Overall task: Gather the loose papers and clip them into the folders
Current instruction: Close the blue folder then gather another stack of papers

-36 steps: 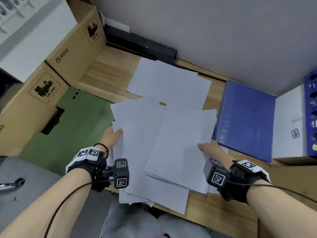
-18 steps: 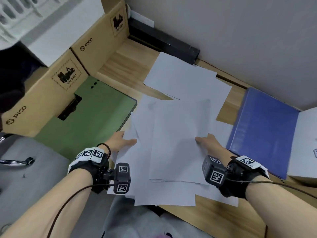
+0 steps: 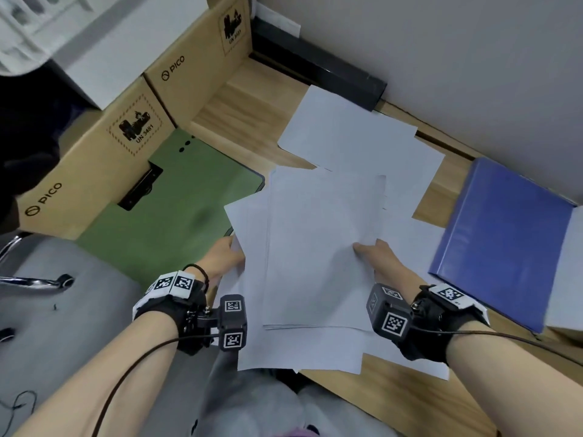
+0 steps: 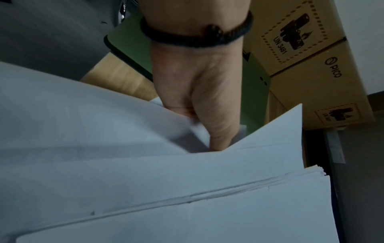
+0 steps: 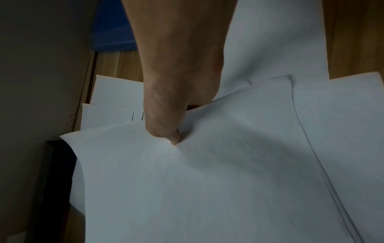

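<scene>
A stack of white papers (image 3: 318, 247) lies in front of me on the wooden desk (image 3: 410, 402), squared at the top and fanned lower down. My left hand (image 3: 225, 253) holds its left edge, thumb on top and fingers hidden beneath the sheets (image 4: 145, 172). My right hand (image 3: 375, 257) pinches the right edge, its thumb pressing a dent into the top sheet (image 5: 207, 164). More loose sheets (image 3: 353, 134) lie further back. A green folder (image 3: 176, 209) with a black clip lies open at the left; a blue folder (image 3: 501, 244) lies shut at the right.
Brown cardboard boxes (image 3: 126, 121) line the left side, partly covering the green folder. A black bar (image 3: 315, 67) runs along the grey wall at the back. A white box (image 3: 568, 279) stands right of the blue folder. My lap and a chair arm (image 3: 34, 280) show below the desk edge.
The skewed top sheets have been turned and drawn together into a squarer stack between my hands. The head view has swung left, showing more of the green folder.
</scene>
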